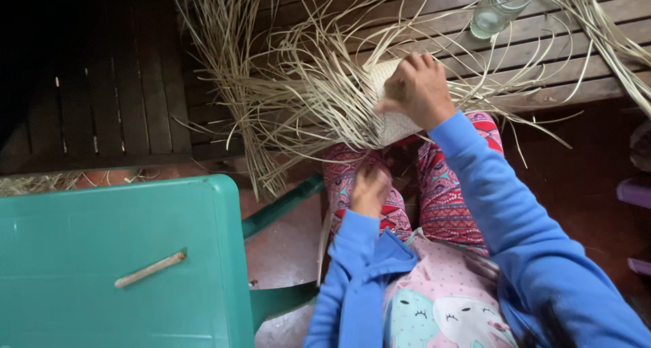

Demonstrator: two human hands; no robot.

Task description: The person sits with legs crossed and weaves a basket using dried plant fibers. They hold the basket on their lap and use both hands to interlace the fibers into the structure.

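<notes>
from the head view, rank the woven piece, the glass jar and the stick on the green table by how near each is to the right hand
1. Woven piece: nearest, under the right hand, which grips it.
2. Glass jar: next, up and to the right on the wooden slats.
3. Stick: farthest, lying on the green table at lower left.

1. The right arm, in a blue sleeve, reaches forward and up from the lower right, nearly straight at the elbow.
2. The right hand (418, 90) is raised, back toward the camera, fingers curled forward in a closed grip.
3. The left arm, also blue-sleeved, is bent and kept close to the body.
4. The left hand (369, 189) sits low over the lap, fingers curled inward.
</notes>
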